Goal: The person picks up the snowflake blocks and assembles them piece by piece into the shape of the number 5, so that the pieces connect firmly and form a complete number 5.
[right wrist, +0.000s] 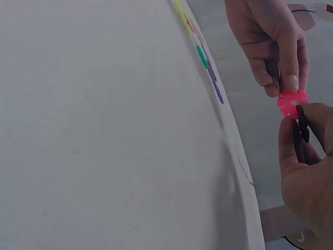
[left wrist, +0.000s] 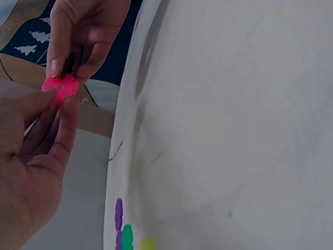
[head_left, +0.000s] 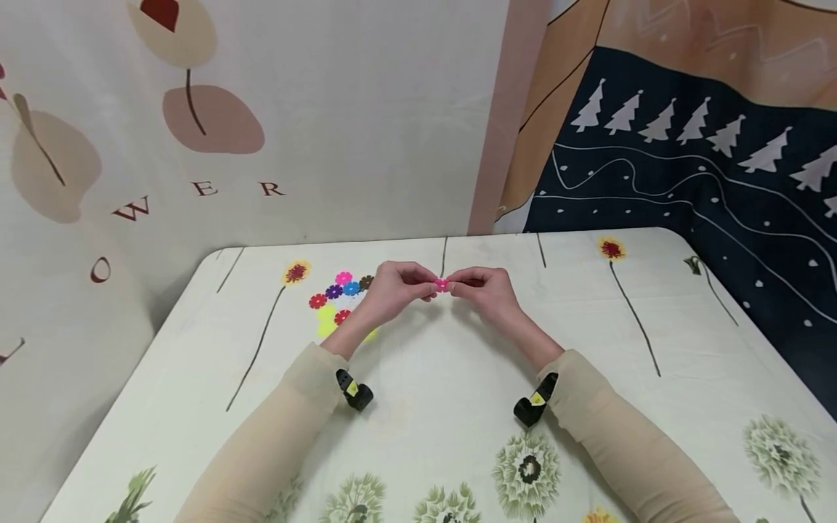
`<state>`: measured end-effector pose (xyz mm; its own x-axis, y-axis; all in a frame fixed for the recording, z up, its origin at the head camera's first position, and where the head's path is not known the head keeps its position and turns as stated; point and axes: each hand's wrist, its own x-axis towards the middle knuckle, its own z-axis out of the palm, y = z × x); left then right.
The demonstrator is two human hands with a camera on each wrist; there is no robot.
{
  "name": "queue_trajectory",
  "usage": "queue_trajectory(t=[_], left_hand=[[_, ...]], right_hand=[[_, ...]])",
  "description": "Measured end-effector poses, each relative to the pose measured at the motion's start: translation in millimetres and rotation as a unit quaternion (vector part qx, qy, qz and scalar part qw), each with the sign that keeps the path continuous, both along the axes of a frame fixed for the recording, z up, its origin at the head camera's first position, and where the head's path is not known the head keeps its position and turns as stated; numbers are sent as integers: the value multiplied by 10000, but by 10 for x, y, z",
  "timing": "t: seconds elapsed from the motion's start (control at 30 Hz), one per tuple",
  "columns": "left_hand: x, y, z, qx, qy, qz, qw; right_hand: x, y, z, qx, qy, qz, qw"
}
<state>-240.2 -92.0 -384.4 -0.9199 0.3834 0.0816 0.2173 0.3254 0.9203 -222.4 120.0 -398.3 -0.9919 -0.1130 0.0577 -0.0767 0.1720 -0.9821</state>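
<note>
Above the far part of the table, my left hand (head_left: 397, 292) pinches a bright pink notched plastic disc (head_left: 442, 285) between thumb and fingers. My right hand (head_left: 486, 290) meets it from the other side, with a dark notched disc (right wrist: 303, 125) held edge-on in its fingertips. In the right wrist view the dark disc meets the rim of the pink disc (right wrist: 291, 103); whether it sits in a slot I cannot tell. The left wrist view shows both hands close together, the pink disc (left wrist: 61, 87) face-on between them.
Loose notched discs lie behind and left of my left hand, among them a red disc (head_left: 317, 301), a blue disc (head_left: 352, 288), a pink disc (head_left: 343, 278) and yellow discs (head_left: 325, 319). They rest on a flower-printed tablecloth (head_left: 445, 407). Hanging cloth (head_left: 366, 145) stands behind the table.
</note>
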Motion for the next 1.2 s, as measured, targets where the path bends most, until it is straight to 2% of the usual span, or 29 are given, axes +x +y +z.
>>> queue_trajectory(t=[0.33, 0.57, 0.7, 0.87, 1.2], left_hand=[[-47, -524, 19, -994, -301, -77, 9946], [-89, -794, -61, -1604, -86, 21, 9870], [-111, -869, -116, -1823, -33, -15, 9832], [-147, -890, -138, -2077, -3, -215, 9780], [-201, -886, -141, -2118, 251, -848, 9733]], right_hand=[[-34, 29, 26, 171, -206, -130, 9996], [-26, 74, 39, 138, -279, -142, 9994], [-10, 104, 55, 161, -263, -139, 9994], [11, 140, 70, 174, -218, -133, 9995], [29, 149, 63, 148, -266, -137, 9994]])
